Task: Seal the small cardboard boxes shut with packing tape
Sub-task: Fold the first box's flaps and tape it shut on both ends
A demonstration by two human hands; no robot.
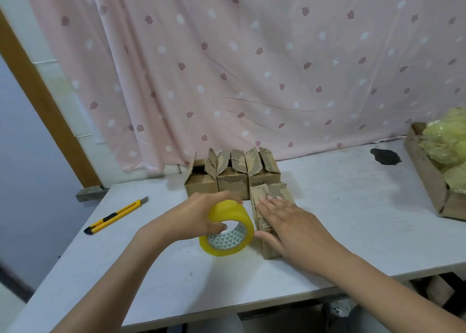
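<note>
Nearest on the white bench (151, 269), left hand (201, 216) grips a yellow roll of packing tape (228, 228); right hand (290, 221), fingers flat, presses shut the small brown cardboard box (273, 194). Behind, three open-flapped cardboard boxes (232, 179) wait. Step: starting first seal; next likely needs a tape end freed.

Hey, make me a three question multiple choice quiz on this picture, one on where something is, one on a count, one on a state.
1. Where is the utility knife?
A left of the tape roll
B on a box
C in the tray

2. How many boxes stand open at the back?
A one
B three
C five

3. What is the right hand doing?
A pressing flat on the near box
B holding the knife
C hanging idle

Answers: A, it lies on the table left of the tape roll; B, three with raised flaps; A, straight fingers on the flaps.
</note>
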